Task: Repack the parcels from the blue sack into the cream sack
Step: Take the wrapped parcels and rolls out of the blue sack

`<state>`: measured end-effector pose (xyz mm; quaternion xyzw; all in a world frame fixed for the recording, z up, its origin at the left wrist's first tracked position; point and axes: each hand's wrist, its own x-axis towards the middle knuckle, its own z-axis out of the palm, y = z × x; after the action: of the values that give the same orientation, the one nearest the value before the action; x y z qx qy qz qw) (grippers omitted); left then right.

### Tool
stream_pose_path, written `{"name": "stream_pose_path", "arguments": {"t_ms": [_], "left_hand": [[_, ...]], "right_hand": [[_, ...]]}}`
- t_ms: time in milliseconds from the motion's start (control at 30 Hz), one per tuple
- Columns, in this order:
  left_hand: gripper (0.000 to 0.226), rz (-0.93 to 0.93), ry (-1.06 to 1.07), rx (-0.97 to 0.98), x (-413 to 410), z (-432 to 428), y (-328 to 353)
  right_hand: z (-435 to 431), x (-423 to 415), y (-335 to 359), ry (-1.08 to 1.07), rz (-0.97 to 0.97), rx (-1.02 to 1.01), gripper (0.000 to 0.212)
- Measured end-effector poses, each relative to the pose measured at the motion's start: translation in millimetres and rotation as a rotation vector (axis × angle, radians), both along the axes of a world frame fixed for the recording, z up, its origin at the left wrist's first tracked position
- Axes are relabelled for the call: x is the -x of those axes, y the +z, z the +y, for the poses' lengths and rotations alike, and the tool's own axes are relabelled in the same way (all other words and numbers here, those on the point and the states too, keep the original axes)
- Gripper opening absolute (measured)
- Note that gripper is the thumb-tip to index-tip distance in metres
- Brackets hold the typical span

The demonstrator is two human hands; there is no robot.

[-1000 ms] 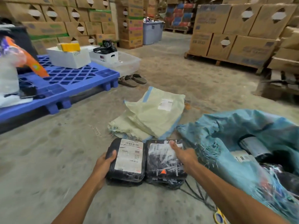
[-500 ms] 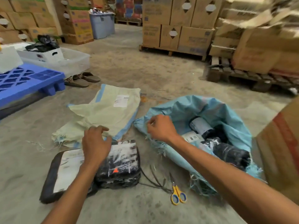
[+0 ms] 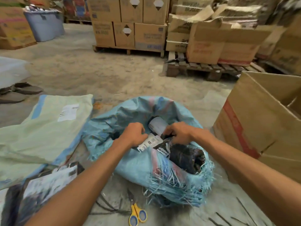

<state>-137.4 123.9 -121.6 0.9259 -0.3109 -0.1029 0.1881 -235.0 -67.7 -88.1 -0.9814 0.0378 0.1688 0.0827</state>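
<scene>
The blue sack (image 3: 130, 163) lies open on the floor in front of me, its cut edge frayed. Inside it are black-wrapped parcels, one with a white label (image 3: 149, 142) and a darker one (image 3: 185, 158) to its right. My left hand (image 3: 132, 133) and my right hand (image 3: 178, 132) both reach into the sack's mouth, and their curled fingers grip the labelled parcel from either side. The cream sack (image 3: 44, 132) lies flat on the floor to the left. Two black parcels (image 3: 45, 183) rest at lower left, partly behind my left forearm.
Yellow-handled scissors (image 3: 137, 214) and black cable ties lie on the floor near me. An open cardboard box (image 3: 260, 121) stands close at right. Pallets stacked with cartons (image 3: 130, 26) fill the back; sandals (image 3: 19, 92) sit far left.
My view swung right from the two laid-down parcels to the blue sack. Both hands left those parcels and went into the sack's mouth, where they took hold of the labelled parcel.
</scene>
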Motion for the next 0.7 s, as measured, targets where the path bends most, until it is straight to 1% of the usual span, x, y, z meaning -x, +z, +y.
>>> {"name": "stream_pose_path", "arguments": {"t_ms": [100, 167, 200, 267, 333, 433, 500, 567, 633, 700], "left_hand": [[0.023, 0.129, 0.001, -0.219, -14.8, -17.6, -27.9], [0.054, 0.212, 0.003, -0.334, -25.4, -27.5, -48.8], [0.063, 0.242, 0.003, -0.375, -29.1, -32.1, -58.6], [0.070, 0.248, 0.011, -0.412, -33.5, -40.5, -73.5], [0.079, 0.269, 0.041, -0.409, -37.6, -48.2, -85.0], [0.088, 0.287, 0.101, -0.386, -42.9, -53.1, -91.2], [0.106, 0.319, 0.176, -0.364, -49.2, -53.4, -92.4], [0.121, 0.333, 0.186, -0.378, -53.4, -54.2, -89.3], [0.123, 0.338, 0.145, -0.377, -57.3, -57.3, -84.9], [0.115, 0.332, 0.111, -0.334, -59.1, -60.3, -76.6]], "right_hand": [[-7.7, -10.7, -29.1, 0.061, 0.121, -0.028, 0.070], [-8.1, -22.1, -41.9, 0.104, 0.191, -0.022, 0.081], [-7.4, -29.3, -47.9, 0.126, 0.238, -0.004, 0.085], [-4.1, -42.6, -57.2, 0.161, 0.342, 0.041, 0.089], [-5.0, -52.8, -60.6, 0.166, 0.401, 0.027, 0.086], [-12.0, -55.0, -55.4, 0.149, 0.391, -0.048, 0.082], [-17.1, -56.1, -57.3, 0.151, 0.382, -0.082, 0.086], [-19.9, -58.3, -59.5, 0.153, 0.397, -0.086, 0.085], [-24.4, -61.3, -58.6, 0.132, 0.422, -0.116, 0.069], [-30.8, -62.9, -54.5, 0.114, 0.414, -0.162, 0.059]]}}
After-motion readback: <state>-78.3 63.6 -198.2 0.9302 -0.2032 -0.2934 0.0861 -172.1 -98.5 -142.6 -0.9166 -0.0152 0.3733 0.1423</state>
